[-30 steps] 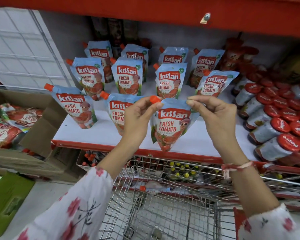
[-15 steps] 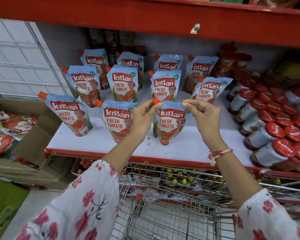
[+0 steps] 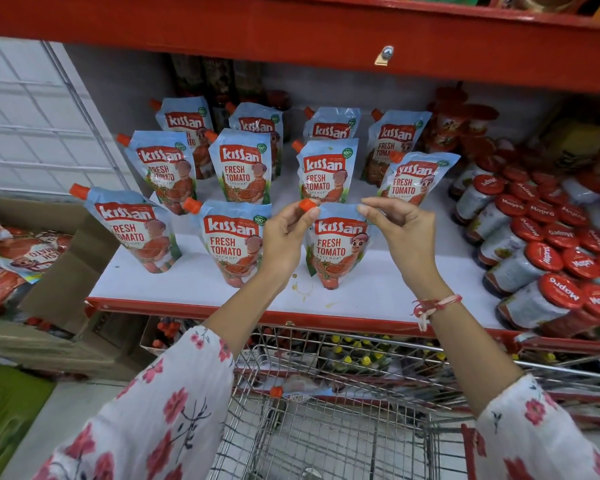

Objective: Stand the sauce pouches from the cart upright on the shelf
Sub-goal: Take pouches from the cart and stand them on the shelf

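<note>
A blue tomato ketchup pouch with an orange cap stands upright on the white shelf, in the front row. My left hand pinches its capped top left corner. My right hand pinches its top right corner. Two more pouches stand to its left in the same row, and several others stand in two rows behind. One more pouch lies flat in the wire cart below the shelf.
Red-lidded jars lie stacked on the right end of the shelf. An open cardboard box with more sauce packs sits at the left. A red upper shelf edge hangs above. A white wire grid panel stands far left.
The held pouch has moved from above the shelf edge down and back onto the shelf, and now stands on its base in the front row. Both hands keep their pinch.
</note>
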{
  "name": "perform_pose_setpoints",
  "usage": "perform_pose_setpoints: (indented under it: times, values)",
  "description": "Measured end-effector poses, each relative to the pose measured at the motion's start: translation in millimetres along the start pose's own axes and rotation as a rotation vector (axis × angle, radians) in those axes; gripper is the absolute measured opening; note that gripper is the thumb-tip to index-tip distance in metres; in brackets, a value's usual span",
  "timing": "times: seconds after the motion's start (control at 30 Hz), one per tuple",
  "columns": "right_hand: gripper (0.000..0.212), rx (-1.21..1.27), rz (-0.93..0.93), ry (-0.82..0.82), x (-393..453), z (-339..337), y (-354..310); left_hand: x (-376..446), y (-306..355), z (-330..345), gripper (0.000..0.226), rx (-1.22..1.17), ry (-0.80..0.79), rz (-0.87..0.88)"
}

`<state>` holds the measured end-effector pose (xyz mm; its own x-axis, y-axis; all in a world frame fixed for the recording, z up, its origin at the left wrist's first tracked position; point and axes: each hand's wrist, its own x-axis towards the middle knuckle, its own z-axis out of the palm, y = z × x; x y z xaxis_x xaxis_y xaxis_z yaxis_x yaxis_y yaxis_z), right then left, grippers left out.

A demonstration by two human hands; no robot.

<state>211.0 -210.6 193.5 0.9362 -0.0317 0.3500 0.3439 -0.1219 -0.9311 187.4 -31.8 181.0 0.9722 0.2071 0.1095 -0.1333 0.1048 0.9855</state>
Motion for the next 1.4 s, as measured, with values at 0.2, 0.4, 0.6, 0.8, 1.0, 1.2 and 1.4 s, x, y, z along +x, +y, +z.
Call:
perform_pose_setpoints:
  times: [0.2, 0.4, 0.6, 0.8, 1.0, 1.2, 1.4]
  values:
    - [0.031, -0.011, 0.06, 0.078, -27.5, -2.1, 3.3, -28.1, -7.1, -13.4, 0.032, 0.061, -0.038, 0.002]
    - [0.042, -0.057, 0.08, 0.209, -90.2, 0.2, 23.2, -88.2, -40.2, -36.6, 0.047, 0.118, -0.008, -0.066]
    - [0.022, -0.193, 0.101, 0.043, -163.7, 3.6, 66.2, -132.8, -72.9, -62.7, 0.029, 0.291, -0.038, -0.131]
    - [0.032, -0.53, 0.274, -0.229, -210.7, -3.8, 115.7, -151.4, -116.1, -80.1, 0.038, 0.684, -0.11, -0.209]
    - [0.065, -0.744, 0.527, -0.601, -214.6, 1.2, 141.2, -171.7, -160.6, -85.0, 0.055, 1.03, -0.286, -0.503]
    - [0.051, -0.855, 0.571, -0.786, -209.5, 13.7, 156.9, -169.1, -183.0, -84.8, 0.05, 1.071, -0.324, -0.503]
    - [0.03, -0.868, 0.551, -0.775, -222.6, 26.3, 173.2, -166.5, -207.3, -85.8, 0.034, 1.067, -0.337, -0.518]
